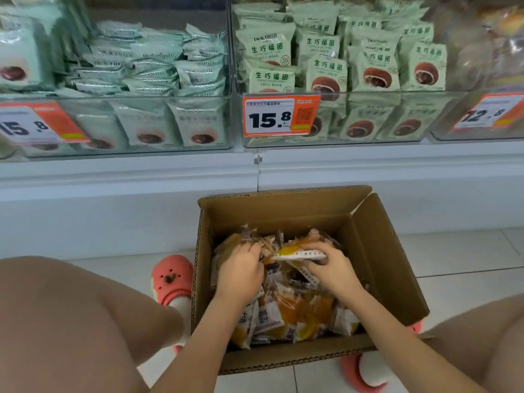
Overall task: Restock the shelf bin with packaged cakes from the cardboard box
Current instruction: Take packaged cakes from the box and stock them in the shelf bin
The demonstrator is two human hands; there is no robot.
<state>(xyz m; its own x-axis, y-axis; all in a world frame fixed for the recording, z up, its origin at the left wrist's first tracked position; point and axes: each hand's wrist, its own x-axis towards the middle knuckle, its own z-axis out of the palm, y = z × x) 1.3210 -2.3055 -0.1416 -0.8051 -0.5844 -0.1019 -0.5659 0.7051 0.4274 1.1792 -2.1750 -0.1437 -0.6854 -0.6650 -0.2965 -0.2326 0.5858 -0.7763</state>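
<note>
White shelving (127, 177) fills our upper view, carrying clear shelf bins (368, 137) packed with pale green packets (326, 72) and fronted by orange price tags (280, 114), the middle one reading 15.8. Below it, on the tiled floor (453, 251), our cardboard box (382, 259) stands open between our bare knees, its flaps raised, with a pink clog (171, 279) just beside its left wall. Inside the box lies a loose heap of packaged cakes (292, 313) in orange, white and clear wrappers. Both our hands reach down into that heap. Our left hand (239, 272) has its fingers (252, 248) curled into the packets, gripping some of them. Our right hand (330, 269) pinches a flat white-edged cake packet (300, 254) between thumb and curled fingers, lifting it slightly above the pile, close to the left hand
</note>
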